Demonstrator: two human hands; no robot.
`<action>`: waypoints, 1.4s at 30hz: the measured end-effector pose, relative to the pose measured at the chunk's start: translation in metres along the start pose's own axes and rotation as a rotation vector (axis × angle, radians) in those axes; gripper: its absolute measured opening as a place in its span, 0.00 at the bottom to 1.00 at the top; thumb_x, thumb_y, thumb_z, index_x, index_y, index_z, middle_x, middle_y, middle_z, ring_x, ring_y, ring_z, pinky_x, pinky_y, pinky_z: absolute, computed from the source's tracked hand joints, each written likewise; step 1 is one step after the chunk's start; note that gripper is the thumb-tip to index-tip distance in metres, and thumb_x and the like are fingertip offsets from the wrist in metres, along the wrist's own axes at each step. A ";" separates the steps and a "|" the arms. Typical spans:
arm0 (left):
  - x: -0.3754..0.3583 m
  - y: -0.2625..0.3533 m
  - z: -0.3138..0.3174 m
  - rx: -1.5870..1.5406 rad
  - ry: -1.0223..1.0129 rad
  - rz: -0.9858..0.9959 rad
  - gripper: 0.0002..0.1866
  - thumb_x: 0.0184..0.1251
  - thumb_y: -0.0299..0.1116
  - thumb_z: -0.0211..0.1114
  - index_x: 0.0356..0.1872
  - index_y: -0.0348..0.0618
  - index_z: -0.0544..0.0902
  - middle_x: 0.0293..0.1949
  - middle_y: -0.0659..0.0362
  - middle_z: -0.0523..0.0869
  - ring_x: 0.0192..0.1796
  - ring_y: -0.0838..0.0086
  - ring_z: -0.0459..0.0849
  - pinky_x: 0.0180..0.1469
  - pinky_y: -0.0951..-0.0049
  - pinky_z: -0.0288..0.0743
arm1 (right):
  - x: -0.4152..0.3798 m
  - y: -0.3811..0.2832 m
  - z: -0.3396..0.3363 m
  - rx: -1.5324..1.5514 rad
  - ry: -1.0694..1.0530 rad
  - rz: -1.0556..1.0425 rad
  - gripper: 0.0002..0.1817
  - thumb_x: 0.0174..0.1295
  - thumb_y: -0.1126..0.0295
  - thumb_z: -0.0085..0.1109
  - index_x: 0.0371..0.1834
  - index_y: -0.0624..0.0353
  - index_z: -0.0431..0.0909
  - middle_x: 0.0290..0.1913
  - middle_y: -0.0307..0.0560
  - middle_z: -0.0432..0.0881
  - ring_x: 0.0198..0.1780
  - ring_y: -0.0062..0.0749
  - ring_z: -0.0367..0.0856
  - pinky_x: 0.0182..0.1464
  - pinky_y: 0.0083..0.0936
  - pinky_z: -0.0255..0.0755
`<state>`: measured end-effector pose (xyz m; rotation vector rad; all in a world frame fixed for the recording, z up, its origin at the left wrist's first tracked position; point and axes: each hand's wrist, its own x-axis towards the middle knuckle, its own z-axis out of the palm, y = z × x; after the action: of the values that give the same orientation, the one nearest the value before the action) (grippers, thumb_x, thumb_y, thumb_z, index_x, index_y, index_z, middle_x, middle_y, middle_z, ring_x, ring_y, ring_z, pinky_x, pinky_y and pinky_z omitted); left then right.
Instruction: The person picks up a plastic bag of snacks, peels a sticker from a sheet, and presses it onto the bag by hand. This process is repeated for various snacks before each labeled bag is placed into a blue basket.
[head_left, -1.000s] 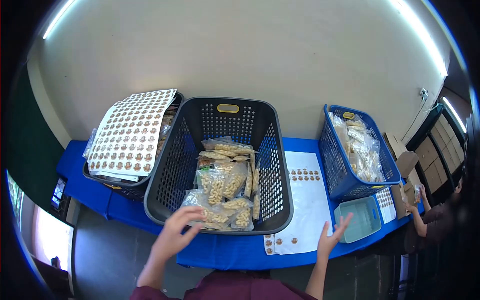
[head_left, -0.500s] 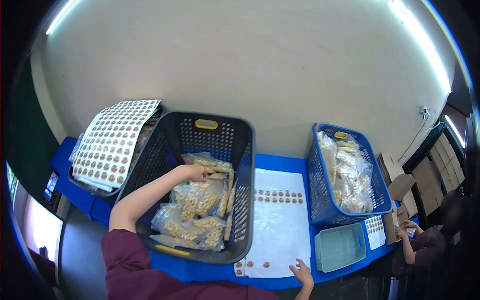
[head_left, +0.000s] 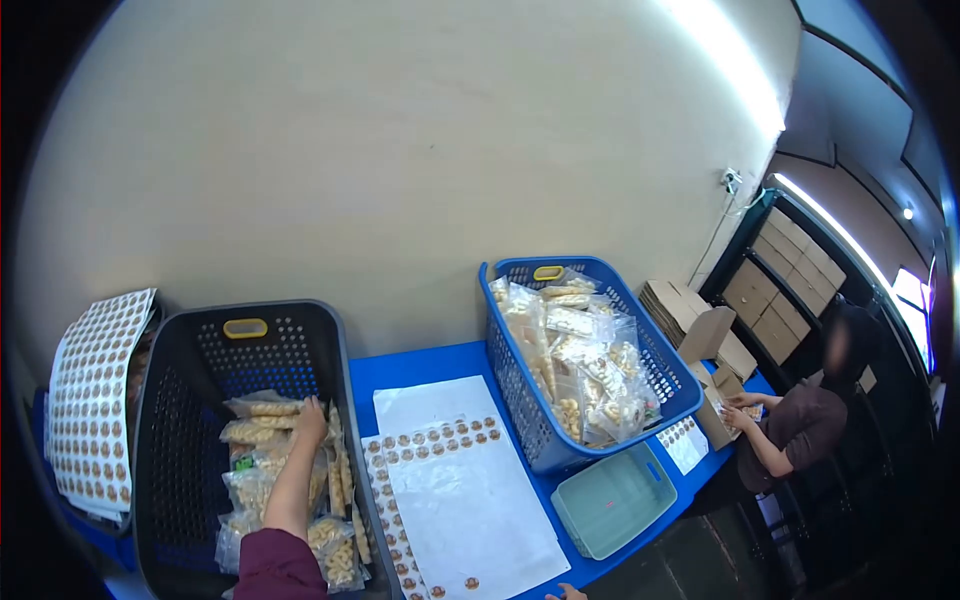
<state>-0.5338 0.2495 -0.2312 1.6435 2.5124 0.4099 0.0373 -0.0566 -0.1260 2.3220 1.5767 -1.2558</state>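
Observation:
My left hand (head_left: 312,424) reaches down into a black basket (head_left: 328,335), near its right inner side. Its fingers are closed at the end of a clear snack packet (head_left: 268,409); the fingertips are partly hidden. More clear packets of pale, curled snacks (head_left: 252,490) lie below and around my forearm. At the bottom edge, only some fingers of my right hand (head_left: 568,593) show, stretched out and holding nothing. They are close to a white sticker sheet (head_left: 475,520), mostly bare, with a row of round brown stickers near its top.
Full sticker sheets (head_left: 98,400) stand left of the black basket. A blue basket (head_left: 520,425) of snack packets and a pale green tray (head_left: 600,545) are on the blue-covered table (head_left: 420,368). Rightward, a co-worker (head_left: 805,425) handles something at a cardboard box (head_left: 715,410).
The view has turned right, so the baskets and sheets appear further left. My left hand has shifted toward the black basket's right side. My right hand has mostly dropped out of view.

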 end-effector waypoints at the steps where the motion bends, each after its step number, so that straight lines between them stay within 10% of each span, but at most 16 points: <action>1: -0.010 0.006 -0.012 0.048 0.016 0.008 0.24 0.54 0.29 0.52 0.56 0.39 0.67 0.53 0.50 0.69 0.53 0.58 0.71 0.55 0.58 0.62 | 0.011 0.011 0.013 -0.033 0.062 -0.085 0.36 0.52 0.50 0.57 0.58 0.64 0.63 0.57 0.61 0.67 0.59 0.51 0.64 0.60 0.35 0.59; 5: -0.020 0.000 -0.034 0.351 -0.009 0.110 0.11 0.57 0.31 0.52 0.39 0.48 0.79 0.45 0.56 0.74 0.48 0.65 0.74 0.51 0.57 0.63 | 0.026 -0.010 0.023 0.003 0.031 -0.081 0.32 0.52 0.50 0.57 0.54 0.62 0.68 0.50 0.61 0.73 0.56 0.49 0.68 0.57 0.30 0.63; 6: -0.024 -0.002 -0.041 0.360 0.005 0.162 0.11 0.56 0.31 0.52 0.39 0.49 0.79 0.43 0.57 0.75 0.47 0.65 0.75 0.51 0.57 0.63 | 0.040 -0.008 0.025 0.087 -0.082 -0.043 0.43 0.45 0.45 0.62 0.63 0.55 0.58 0.59 0.63 0.64 0.61 0.52 0.62 0.59 0.38 0.60; 8: -0.037 -0.004 -0.054 0.378 0.031 0.265 0.11 0.55 0.31 0.53 0.39 0.50 0.79 0.40 0.58 0.77 0.46 0.66 0.76 0.50 0.56 0.62 | 0.039 -0.013 0.033 0.084 0.113 -0.161 0.34 0.48 0.51 0.61 0.55 0.60 0.67 0.44 0.63 0.76 0.47 0.53 0.75 0.49 0.36 0.69; 14: -0.069 0.014 -0.173 -0.230 0.391 0.520 0.05 0.59 0.25 0.48 0.31 0.38 0.73 0.31 0.50 0.74 0.33 0.58 0.78 0.30 0.63 0.72 | -0.009 -0.029 0.028 0.069 0.176 -0.328 0.32 0.50 0.52 0.59 0.53 0.62 0.67 0.44 0.63 0.76 0.46 0.52 0.76 0.48 0.37 0.70; 18: -0.097 0.054 -0.263 -0.678 0.342 0.540 0.05 0.65 0.25 0.48 0.33 0.33 0.70 0.33 0.51 0.76 0.35 0.71 0.79 0.36 0.75 0.73 | -0.053 -0.036 0.042 0.171 0.155 -0.392 0.27 0.52 0.56 0.59 0.52 0.62 0.70 0.42 0.58 0.78 0.39 0.41 0.79 0.42 0.30 0.73; 20: -0.152 0.095 -0.309 -1.075 0.192 0.531 0.03 0.64 0.23 0.49 0.35 0.34 0.71 0.39 0.52 0.78 0.37 0.75 0.78 0.38 0.77 0.73 | -0.067 -0.042 0.048 0.396 0.062 -0.445 0.26 0.53 0.57 0.60 0.52 0.61 0.71 0.41 0.55 0.79 0.37 0.34 0.79 0.40 0.27 0.73; 28: -0.347 0.157 -0.345 -0.569 -0.358 1.236 0.17 0.52 0.21 0.59 0.45 0.39 0.71 0.51 0.50 0.73 0.49 0.57 0.76 0.52 0.69 0.72 | -0.107 -0.144 -0.012 1.323 -1.109 -0.959 0.24 0.63 0.63 0.48 0.59 0.67 0.61 0.52 0.52 0.72 0.52 0.31 0.72 0.53 0.27 0.66; 29: -0.364 0.158 -0.338 -0.536 -0.467 1.297 0.18 0.53 0.22 0.57 0.47 0.38 0.69 0.51 0.50 0.73 0.49 0.57 0.76 0.51 0.69 0.72 | -0.102 -0.143 -0.007 1.233 -1.010 -0.878 0.24 0.62 0.64 0.50 0.58 0.67 0.62 0.52 0.51 0.73 0.51 0.30 0.73 0.53 0.27 0.66; 32: -0.399 0.170 -0.335 -0.386 -0.556 1.174 0.19 0.56 0.22 0.56 0.50 0.35 0.68 0.52 0.50 0.73 0.47 0.62 0.78 0.44 0.70 0.76 | -0.098 -0.151 -0.016 1.057 -0.762 -0.836 0.22 0.59 0.71 0.54 0.56 0.65 0.65 0.48 0.44 0.75 0.49 0.24 0.73 0.52 0.23 0.66; 39: -0.436 0.236 -0.243 -1.417 -0.388 0.336 0.32 0.53 0.23 0.62 0.59 0.41 0.56 0.57 0.52 0.63 0.52 0.63 0.74 0.52 0.68 0.70 | -0.060 -0.092 -0.083 0.977 -0.567 -1.005 0.19 0.59 0.70 0.56 0.52 0.64 0.68 0.46 0.41 0.76 0.47 0.21 0.73 0.50 0.21 0.66; 42: -0.437 0.283 -0.191 -1.617 -0.517 0.172 0.24 0.54 0.29 0.64 0.51 0.35 0.68 0.47 0.53 0.76 0.44 0.71 0.78 0.47 0.74 0.73 | -0.047 -0.060 -0.097 0.731 -0.430 -1.062 0.19 0.58 0.66 0.57 0.50 0.63 0.70 0.42 0.39 0.77 0.42 0.18 0.72 0.47 0.19 0.66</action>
<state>-0.1522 -0.0737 0.0083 0.9501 0.9130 1.2985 0.0387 -0.0174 -0.0091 1.0702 2.5191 -2.6492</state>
